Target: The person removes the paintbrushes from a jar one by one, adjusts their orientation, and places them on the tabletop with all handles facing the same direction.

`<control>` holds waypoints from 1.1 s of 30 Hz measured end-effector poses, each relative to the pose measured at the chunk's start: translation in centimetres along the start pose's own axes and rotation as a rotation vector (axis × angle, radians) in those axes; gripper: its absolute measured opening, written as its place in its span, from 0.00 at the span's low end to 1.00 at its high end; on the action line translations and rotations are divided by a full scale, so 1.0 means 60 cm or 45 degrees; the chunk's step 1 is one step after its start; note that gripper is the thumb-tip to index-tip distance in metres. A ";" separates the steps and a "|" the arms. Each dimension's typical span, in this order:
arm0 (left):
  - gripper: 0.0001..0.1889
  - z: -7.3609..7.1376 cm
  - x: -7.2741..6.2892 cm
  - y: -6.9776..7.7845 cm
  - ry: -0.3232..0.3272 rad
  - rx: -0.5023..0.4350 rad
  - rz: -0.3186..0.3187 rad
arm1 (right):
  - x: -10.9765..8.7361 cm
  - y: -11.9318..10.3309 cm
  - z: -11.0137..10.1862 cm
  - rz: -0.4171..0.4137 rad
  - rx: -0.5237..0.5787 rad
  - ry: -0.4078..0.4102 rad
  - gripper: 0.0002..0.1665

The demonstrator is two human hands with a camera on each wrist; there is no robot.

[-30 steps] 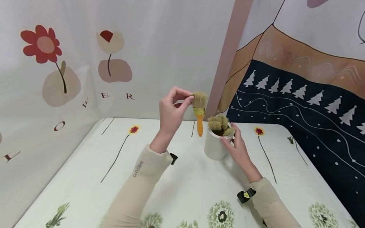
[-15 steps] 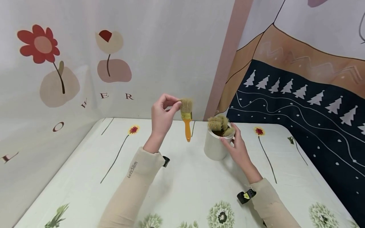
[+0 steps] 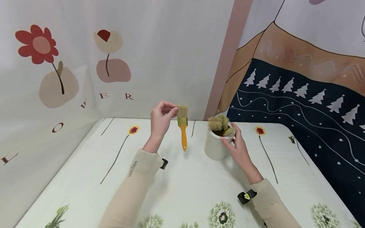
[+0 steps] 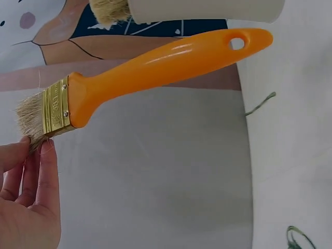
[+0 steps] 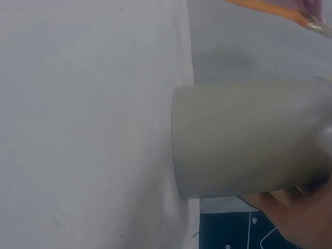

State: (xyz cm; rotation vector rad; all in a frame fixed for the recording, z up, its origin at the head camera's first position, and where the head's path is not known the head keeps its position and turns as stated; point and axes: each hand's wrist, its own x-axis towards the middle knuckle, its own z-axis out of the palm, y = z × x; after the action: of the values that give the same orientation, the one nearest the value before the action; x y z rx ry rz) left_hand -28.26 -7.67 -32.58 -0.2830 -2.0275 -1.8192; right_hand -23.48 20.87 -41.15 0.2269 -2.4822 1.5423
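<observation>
A paintbrush (image 3: 183, 133) with an orange handle and a brass-coloured ferrule hangs handle-down from my left hand (image 3: 160, 119). Thumb and fingertips pinch the edge of its pale bristles, as the left wrist view shows close up. To its right, a cream cylindrical pot (image 3: 215, 147) stands on the table. Several more brushes (image 3: 218, 123) sit in it bristles-up, their handles hidden inside. My right hand (image 3: 238, 147) grips the pot at its right side near the rim, thumb in front. The pot's smooth wall (image 5: 249, 140) fills much of the right wrist view.
The table wears a white cloth (image 3: 188, 186) printed with flowers. Behind it hangs a pale curtain (image 3: 171, 57) with flower prints and letters, and a dark panel (image 3: 271, 104) with white trees stands at the right.
My left hand has carried the paintbrush leftward away from the pot and then lower toward the table. My right hand has stayed on the pot, which has not moved.
</observation>
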 end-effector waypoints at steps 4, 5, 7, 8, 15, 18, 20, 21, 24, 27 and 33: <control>0.09 0.006 0.009 -0.019 -0.020 0.000 -0.083 | 0.003 -0.003 -0.002 -0.018 -0.005 0.010 0.47; 0.09 0.008 0.012 -0.024 -0.027 0.000 -0.100 | 0.004 -0.004 -0.003 -0.023 -0.007 0.012 0.47; 0.08 0.012 0.016 -0.034 -0.043 0.006 -0.134 | 0.005 -0.005 -0.004 -0.031 -0.009 0.017 0.46; 0.08 0.014 0.019 -0.039 -0.052 0.006 -0.149 | 0.006 -0.006 -0.005 -0.038 -0.010 0.020 0.46; 0.08 0.031 0.034 -0.078 -0.104 0.014 -0.267 | 0.013 -0.009 -0.008 -0.051 -0.016 0.034 0.46; 0.07 0.037 0.036 -0.099 -0.112 0.028 -0.316 | 0.011 -0.010 -0.006 -0.050 -0.020 0.036 0.45; 0.07 0.040 0.033 -0.114 -0.124 0.057 -0.368 | 0.007 -0.010 -0.004 -0.035 -0.020 0.028 0.45; 0.07 0.042 0.030 -0.122 -0.128 0.078 -0.400 | 0.004 -0.009 -0.003 -0.027 -0.021 0.024 0.46; 0.06 0.045 0.021 -0.144 -0.130 0.136 -0.493 | -0.005 -0.005 0.002 -0.012 -0.021 0.011 0.46; 0.06 0.050 0.016 -0.161 -0.116 0.182 -0.556 | -0.009 0.000 0.005 -0.018 -0.018 0.017 0.47; 0.05 0.059 0.018 -0.179 -0.132 0.255 -0.656 | -0.009 0.003 0.004 -0.027 -0.004 0.030 0.47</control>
State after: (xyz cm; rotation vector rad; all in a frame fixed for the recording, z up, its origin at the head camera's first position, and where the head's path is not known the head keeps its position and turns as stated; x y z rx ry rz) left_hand -34.14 -5.74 -42.10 0.2320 -2.5051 -1.8828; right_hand -23.02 20.74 -41.54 0.2326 -2.4554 1.5241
